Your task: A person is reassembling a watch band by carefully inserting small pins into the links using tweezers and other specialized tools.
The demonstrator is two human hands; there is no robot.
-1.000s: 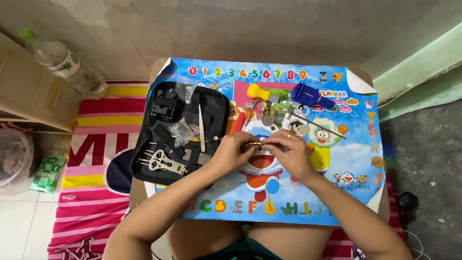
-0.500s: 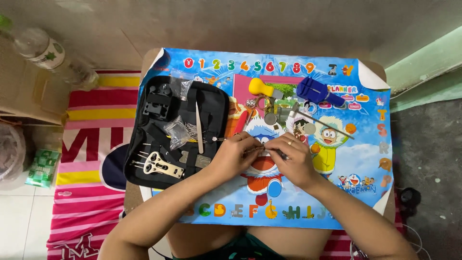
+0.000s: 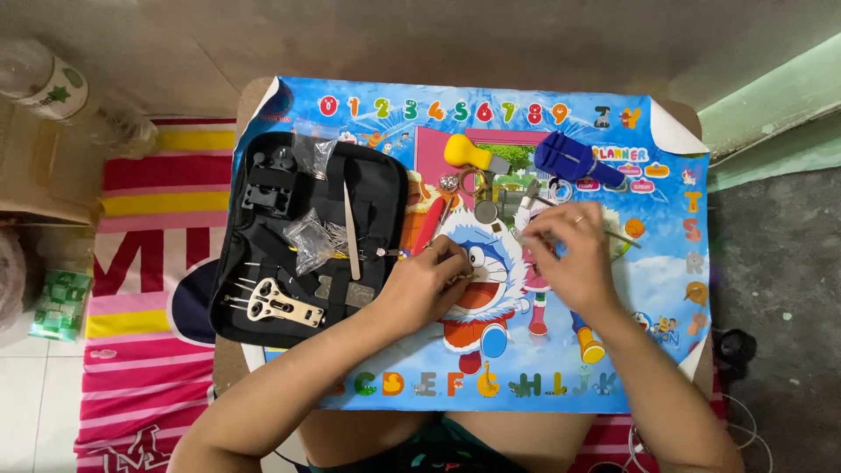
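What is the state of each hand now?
Left hand: closed on a small part, too small to identify.
Right hand: fingers pinched; contents cannot be told.

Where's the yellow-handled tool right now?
In the head view the yellow-handled tool lies near the top middle of the cartoon mat, just left of the blue tool and right of the open black case, beyond both hands.

Place: home floor, makeshift repair spot
Surface: small low table [image 3: 679, 118] under a cartoon number-and-letter poster [image 3: 613, 350]
Floor: striped pink-yellow mat [image 3: 131, 175] left, pale tiles near left, bare concrete far
Clutter: plastic bottle [image 3: 53, 83] and cardboard box [image 3: 35, 175] far left
Kit: open black tool case [image 3: 385, 188]
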